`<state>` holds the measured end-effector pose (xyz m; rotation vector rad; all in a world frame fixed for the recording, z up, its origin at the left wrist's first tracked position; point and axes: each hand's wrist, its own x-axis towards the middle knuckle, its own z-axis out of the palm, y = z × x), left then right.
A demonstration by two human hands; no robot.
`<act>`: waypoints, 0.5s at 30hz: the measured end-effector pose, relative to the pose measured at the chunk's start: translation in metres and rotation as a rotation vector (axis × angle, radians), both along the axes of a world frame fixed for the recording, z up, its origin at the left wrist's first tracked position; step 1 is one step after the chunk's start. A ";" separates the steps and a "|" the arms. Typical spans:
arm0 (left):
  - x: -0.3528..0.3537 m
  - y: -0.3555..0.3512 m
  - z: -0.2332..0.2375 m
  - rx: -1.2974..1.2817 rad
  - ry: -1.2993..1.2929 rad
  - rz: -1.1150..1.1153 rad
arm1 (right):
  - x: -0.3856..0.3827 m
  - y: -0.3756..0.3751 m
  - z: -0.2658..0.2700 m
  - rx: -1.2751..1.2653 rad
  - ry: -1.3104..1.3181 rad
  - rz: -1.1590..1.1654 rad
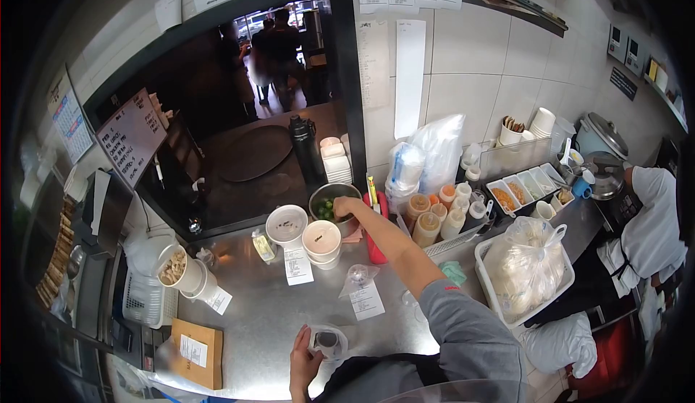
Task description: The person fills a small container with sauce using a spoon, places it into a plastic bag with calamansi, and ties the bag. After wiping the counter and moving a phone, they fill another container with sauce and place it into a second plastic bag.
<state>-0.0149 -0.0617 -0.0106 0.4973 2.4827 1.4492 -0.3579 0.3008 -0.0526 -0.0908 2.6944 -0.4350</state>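
Observation:
My left hand (304, 359) grips the left side of a small clear plastic tub (331, 341) at the counter's front edge. A dark patch shows through the tub; what it is I cannot make out. My right arm stretches to the back of the counter, and my right hand (349, 208) reaches into a metal pot (316, 194). Small green pieces (326, 208) lie in the pot beside it. The fingertips are hidden, so whether they hold anything does not show. Two round white tubs, one with a pinkish lid (321, 238), stand just left of the pot.
Sauce bottles (427, 228) fill a rack at right, near a white basket (483, 287) with a tied plastic bag. Receipts (367, 300) lie on the steel counter. At left are a brown paper package (206, 352) and stacked tubs (190, 278). A co-worker (651, 222) stands far right.

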 end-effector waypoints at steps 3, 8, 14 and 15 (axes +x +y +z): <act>0.001 0.002 0.010 -0.049 -0.023 0.008 | 0.016 -0.011 0.026 0.008 -0.066 -0.058; 0.003 -0.005 -0.002 -0.176 0.135 -0.061 | 0.015 -0.023 0.019 0.154 0.037 -0.062; 0.005 -0.001 -0.006 -0.117 0.142 -0.072 | 0.010 -0.023 0.006 0.161 0.106 -0.064; 0.005 0.001 -0.003 -0.112 0.130 -0.064 | 0.011 -0.022 0.003 0.156 0.134 -0.077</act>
